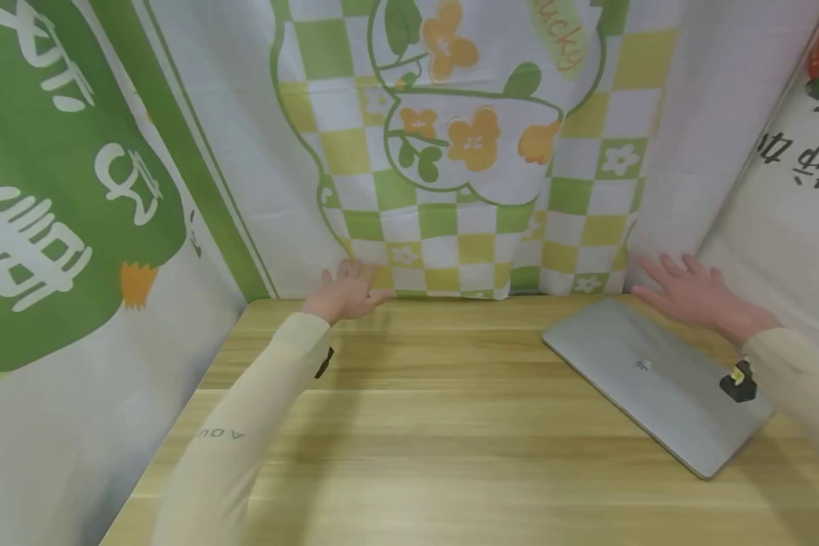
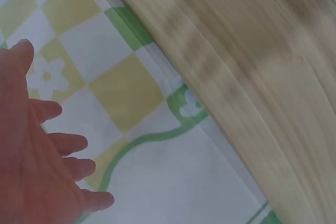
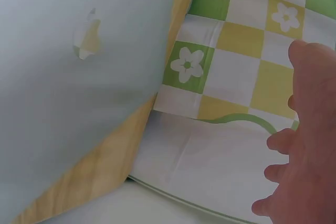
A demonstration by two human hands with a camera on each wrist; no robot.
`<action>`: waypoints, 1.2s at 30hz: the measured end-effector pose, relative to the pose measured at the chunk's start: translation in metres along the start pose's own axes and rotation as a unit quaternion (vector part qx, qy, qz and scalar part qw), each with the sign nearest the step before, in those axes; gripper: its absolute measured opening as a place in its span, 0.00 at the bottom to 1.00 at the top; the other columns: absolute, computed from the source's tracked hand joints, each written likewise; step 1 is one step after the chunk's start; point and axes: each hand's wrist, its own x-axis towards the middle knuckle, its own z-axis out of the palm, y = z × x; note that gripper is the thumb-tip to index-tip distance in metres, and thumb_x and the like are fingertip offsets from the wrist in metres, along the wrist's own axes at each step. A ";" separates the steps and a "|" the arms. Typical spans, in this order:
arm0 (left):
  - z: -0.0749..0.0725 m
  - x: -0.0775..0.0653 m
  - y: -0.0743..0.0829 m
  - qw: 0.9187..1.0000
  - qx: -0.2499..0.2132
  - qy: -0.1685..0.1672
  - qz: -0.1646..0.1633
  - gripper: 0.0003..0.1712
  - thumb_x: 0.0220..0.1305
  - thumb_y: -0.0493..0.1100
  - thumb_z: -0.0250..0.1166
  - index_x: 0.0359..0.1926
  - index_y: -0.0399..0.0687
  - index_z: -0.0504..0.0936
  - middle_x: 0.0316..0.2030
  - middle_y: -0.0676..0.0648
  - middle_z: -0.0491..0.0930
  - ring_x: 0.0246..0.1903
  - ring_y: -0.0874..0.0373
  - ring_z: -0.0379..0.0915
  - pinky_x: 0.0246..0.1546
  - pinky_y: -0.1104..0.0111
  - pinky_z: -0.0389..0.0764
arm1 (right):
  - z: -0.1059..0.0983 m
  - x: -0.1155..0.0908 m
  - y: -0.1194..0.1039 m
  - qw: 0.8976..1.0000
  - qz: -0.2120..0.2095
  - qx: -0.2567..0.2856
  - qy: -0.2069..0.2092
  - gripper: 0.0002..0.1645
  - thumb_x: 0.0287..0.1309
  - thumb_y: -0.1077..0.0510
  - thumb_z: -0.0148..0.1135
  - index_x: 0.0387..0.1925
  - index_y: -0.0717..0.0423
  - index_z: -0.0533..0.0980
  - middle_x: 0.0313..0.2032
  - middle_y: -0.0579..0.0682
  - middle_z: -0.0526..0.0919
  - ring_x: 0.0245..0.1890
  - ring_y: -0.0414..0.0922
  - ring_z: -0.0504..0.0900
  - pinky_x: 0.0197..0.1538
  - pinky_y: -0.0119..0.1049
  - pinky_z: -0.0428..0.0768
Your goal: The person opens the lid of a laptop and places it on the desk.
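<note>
My left hand reaches to the table's far edge, close to the checkered cloth, its fingers spread and holding nothing. In the left wrist view the same hand shows its palm side and separated fingers in front of the cloth. A closed silver laptop lies at an angle on the right of the wooden table. My right hand, fingers spread, is over the laptop's far right side. The right wrist view has this hand in front of the cloth, apart from the laptop lid.
Printed cloth hangs behind the table's far edge. A green-and-white curtain hangs on the left, and a white one with dark characters on the right. Dark wrist devices sit at both cuffs.
</note>
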 end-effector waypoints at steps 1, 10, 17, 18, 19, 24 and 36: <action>0.002 0.002 0.003 1.000 -0.003 0.001 0.004 0.51 0.67 0.77 0.33 0.78 0.50 0.44 0.77 0.32 0.38 0.75 0.31 0.28 0.69 0.31 0.33 | 0.001 -0.003 0.002 1.000 0.002 -0.001 0.000 0.47 0.71 0.30 0.33 0.78 0.50 0.37 0.71 0.78 0.46 0.67 0.83 0.40 0.60 0.83 0.43; 0.013 0.013 0.025 0.999 -0.009 0.024 0.024 0.44 0.72 0.70 0.39 0.77 0.50 0.49 0.77 0.34 0.45 0.76 0.33 0.37 0.71 0.33 0.42 | 0.016 -0.014 0.004 1.000 -0.010 0.012 0.020 0.44 0.74 0.35 0.35 0.78 0.52 0.38 0.70 0.80 0.49 0.66 0.83 0.45 0.58 0.83 0.50; 0.015 0.016 0.041 0.998 -0.041 0.021 0.039 0.46 0.71 0.72 0.37 0.78 0.50 0.45 0.77 0.35 0.44 0.76 0.35 0.40 0.72 0.37 0.49 | 0.033 -0.025 0.008 0.996 -0.022 0.067 0.056 0.43 0.74 0.40 0.40 0.76 0.63 0.45 0.69 0.80 0.50 0.67 0.81 0.47 0.63 0.78 0.49; 0.015 0.016 0.043 0.998 -0.047 0.023 0.039 0.46 0.71 0.71 0.38 0.78 0.50 0.45 0.77 0.35 0.44 0.76 0.35 0.40 0.72 0.38 0.50 | 0.036 -0.026 0.009 0.995 -0.024 0.079 0.059 0.43 0.74 0.41 0.41 0.76 0.65 0.45 0.69 0.80 0.50 0.67 0.80 0.47 0.65 0.77 0.46; 0.016 0.016 0.045 0.997 -0.055 0.024 0.040 0.46 0.72 0.71 0.38 0.78 0.50 0.45 0.77 0.35 0.44 0.76 0.36 0.40 0.72 0.39 0.50 | 0.038 -0.026 0.010 0.993 -0.031 0.089 0.065 0.43 0.74 0.42 0.41 0.75 0.67 0.45 0.69 0.80 0.50 0.68 0.79 0.48 0.67 0.75 0.44; 0.020 0.021 0.053 0.994 -0.085 0.033 0.059 0.44 0.73 0.68 0.39 0.78 0.48 0.45 0.77 0.34 0.45 0.76 0.38 0.42 0.74 0.44 0.51 | 0.049 -0.034 0.016 0.985 -0.044 0.137 0.093 0.43 0.75 0.46 0.43 0.74 0.73 0.44 0.69 0.80 0.51 0.69 0.77 0.50 0.73 0.68 0.38; 0.031 0.024 0.067 0.988 -0.125 0.025 0.082 0.47 0.72 0.71 0.38 0.78 0.46 0.43 0.78 0.37 0.43 0.77 0.42 0.39 0.77 0.49 0.47 | 0.074 -0.046 0.025 0.971 0.002 0.214 0.107 0.43 0.76 0.46 0.39 0.75 0.70 0.38 0.71 0.79 0.44 0.69 0.78 0.45 0.67 0.74 0.45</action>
